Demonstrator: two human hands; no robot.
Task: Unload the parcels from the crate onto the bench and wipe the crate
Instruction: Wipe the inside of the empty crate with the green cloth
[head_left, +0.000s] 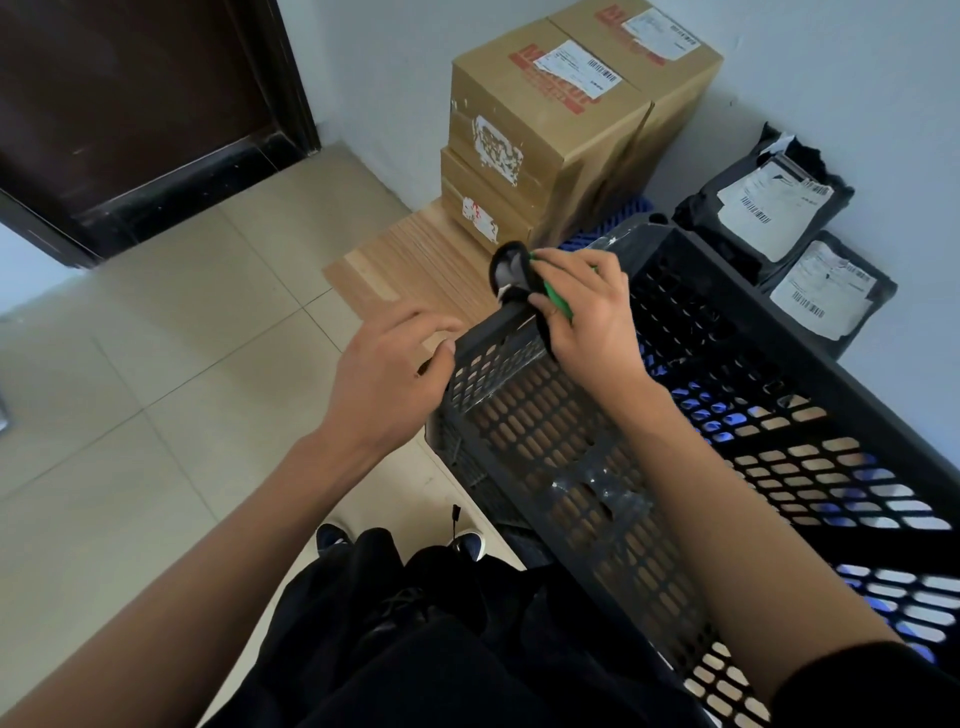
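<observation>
Head view looks down on a black perforated crate (649, 441) that stands on a wooden tabletop (415, 260), its near corner at the tabletop's edge and its latticed walls and floor showing the wood beneath, with blue plastic (727, 415) under its right part. At the crate's upper left corner the right hand (582, 312) grips a bunched cloth (519, 286), black with a green part, fingers curled round it, and presses it on the rim. The left hand (389, 374) is just beside that same corner on the outside, fingers loosely bent with the tips at or near the crate wall; I cannot tell whether it truly grips the wall. Nothing lies inside the crate except some crumpled clear tape or film (597, 483) on the near wall. Behind the crate, against the pale wall, four brown cardboard boxes (545, 130) stand stacked in two columns, with torn labels and barcodes. To the right, two dark plastic mailer bags (779, 218) with white shipping labels lie side by side next to the crate's far wall. Below, the person's dark trousers and dark shoes (332, 535) stand on a beige tiled floor (156, 389), and a dark wooden door (130, 104) fills the upper left.
</observation>
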